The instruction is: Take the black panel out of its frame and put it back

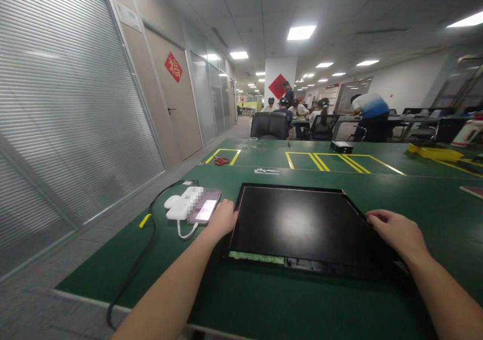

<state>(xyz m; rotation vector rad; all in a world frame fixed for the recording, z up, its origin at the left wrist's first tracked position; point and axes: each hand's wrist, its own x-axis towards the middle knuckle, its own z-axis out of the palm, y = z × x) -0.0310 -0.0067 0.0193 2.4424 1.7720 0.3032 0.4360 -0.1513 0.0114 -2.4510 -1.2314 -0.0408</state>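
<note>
A black flat display panel [298, 224] lies face up on the green table in front of me, with a strip of green circuit board [256, 257] showing along its near edge. My left hand [224, 217] is closed at the panel's left edge, its fingertips partly hidden. On the opposite side, my right hand [394, 229] pinches the right edge between thumb and fingers. Just left of my left hand sit a phone [207, 209] and a white device [181, 204], with a white cable [184, 235] looping between them.
Red-handled scissors [221, 161] lie beyond the phone, near yellow tape markings. Small white pieces [266, 171] sit behind the panel. A black cable [151, 239] hangs over the table's left edge. Farther back are a black box [341, 147], a yellow tray [433, 152], chairs and several people.
</note>
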